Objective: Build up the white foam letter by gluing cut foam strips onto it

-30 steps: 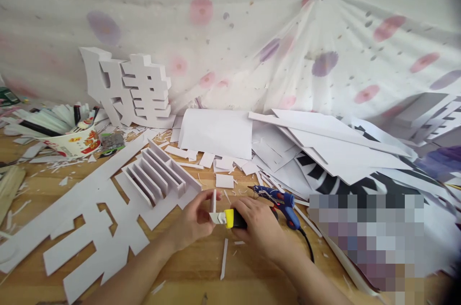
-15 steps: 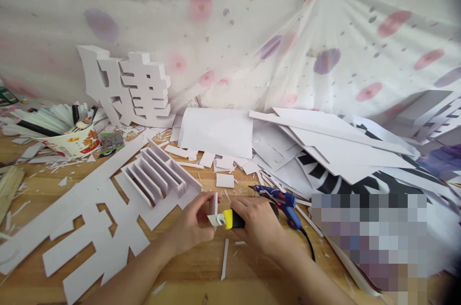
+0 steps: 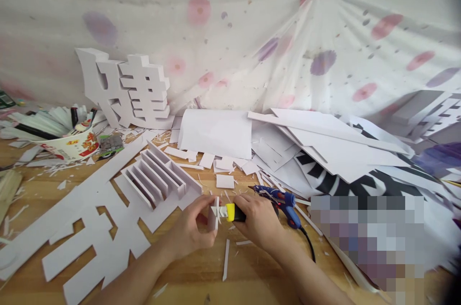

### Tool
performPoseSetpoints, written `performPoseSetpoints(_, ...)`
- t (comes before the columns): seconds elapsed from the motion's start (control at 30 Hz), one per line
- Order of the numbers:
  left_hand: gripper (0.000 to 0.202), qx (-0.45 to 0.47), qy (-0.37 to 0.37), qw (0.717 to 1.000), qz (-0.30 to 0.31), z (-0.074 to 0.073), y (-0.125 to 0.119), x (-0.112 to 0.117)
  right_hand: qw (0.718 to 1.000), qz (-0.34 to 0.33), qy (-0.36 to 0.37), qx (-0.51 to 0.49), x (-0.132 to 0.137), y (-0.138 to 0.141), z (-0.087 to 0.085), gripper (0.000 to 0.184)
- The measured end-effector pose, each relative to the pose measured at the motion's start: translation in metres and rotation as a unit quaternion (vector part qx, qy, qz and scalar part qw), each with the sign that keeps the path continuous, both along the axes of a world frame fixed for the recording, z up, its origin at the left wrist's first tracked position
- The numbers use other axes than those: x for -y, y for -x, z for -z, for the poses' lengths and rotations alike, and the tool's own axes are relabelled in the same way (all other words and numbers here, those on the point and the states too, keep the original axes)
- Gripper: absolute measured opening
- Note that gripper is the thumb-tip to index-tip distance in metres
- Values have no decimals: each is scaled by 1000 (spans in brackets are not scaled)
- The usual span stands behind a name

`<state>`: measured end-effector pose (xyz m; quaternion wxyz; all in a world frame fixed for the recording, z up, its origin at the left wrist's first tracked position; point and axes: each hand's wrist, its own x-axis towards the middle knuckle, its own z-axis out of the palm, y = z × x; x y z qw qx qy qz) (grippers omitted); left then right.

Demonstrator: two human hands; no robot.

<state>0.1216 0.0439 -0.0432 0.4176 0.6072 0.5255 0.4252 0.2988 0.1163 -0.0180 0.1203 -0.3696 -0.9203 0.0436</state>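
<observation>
My left hand [image 3: 192, 225] pinches a small white foam board piece [image 3: 213, 216] on edge between thumb and fingers. My right hand [image 3: 257, 218] is closed around a yellow and black utility knife [image 3: 234, 212]. The knife's blade points left and meets the upper right face of the piece. To the left lies a large flat white cut-out character [image 3: 86, 247], with several upright strips [image 3: 154, 175] standing on its upper part. Just beyond my right hand rests a blue glue gun [image 3: 281, 199], its cord running toward me.
A finished white 3D character [image 3: 126, 89] leans against the floral sheet at the back. A paper bowl [image 3: 74, 146] holds pens and strips at left. Stacked white boards [image 3: 334, 146] cover the right side. Foam scraps [image 3: 225, 181] litter the wooden table [image 3: 190, 281].
The knife blade has turned and risen slightly against the foam board piece, and the piece has tilted in my left hand. Both hands keep their hold.
</observation>
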Motion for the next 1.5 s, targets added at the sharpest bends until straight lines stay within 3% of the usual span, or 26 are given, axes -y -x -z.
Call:
performPoseSetpoints(0.27,55,-15,2,1000,18,-18,1,4,998,53,22,-24,3,-1,2,7)
performPoseSetpoints(0.4,53,50,-18,991,121,-22,3,10,987,138,68,-38,8,-5,-6,8)
performPoseSetpoints(0.5,46,221,75,956,180,-19,8,8,982,162,93,-40,13,-5,-11,6)
performPoseSetpoints(0.63,56,452,154,861,175,-12,15,0,977,191,89,-12,13,-3,-2,12)
performPoseSetpoints(0.8,67,505,185,833,131,-13,17,-4,980,193,50,18,5,-6,23,22)
performPoseSetpoints(0.97,77,510,224,825,102,-16,14,-4,977,204,42,34,5,-7,35,28)
performPoseSetpoints(1.1,68,502,235,829,71,-16,12,-6,980,196,24,25,5,-8,41,29)
performPoseSetpoints(1.2,60,483,209,848,63,-15,10,-5,982,186,12,-5,4,-8,40,27)
performPoseSetpoints(1.33,31,360,148,920,50,-14,8,-3,985,157,40,-65,7,-7,20,23)
performPoseSetpoints(1.4,31,269,136,953,33,-17,6,-1,988,116,67,-75,11,-3,7,17)
performPoseSetpoints(1.5,25,168,103,980,18,-21,4,0,994,34,88,-55,21,6,-9,11)
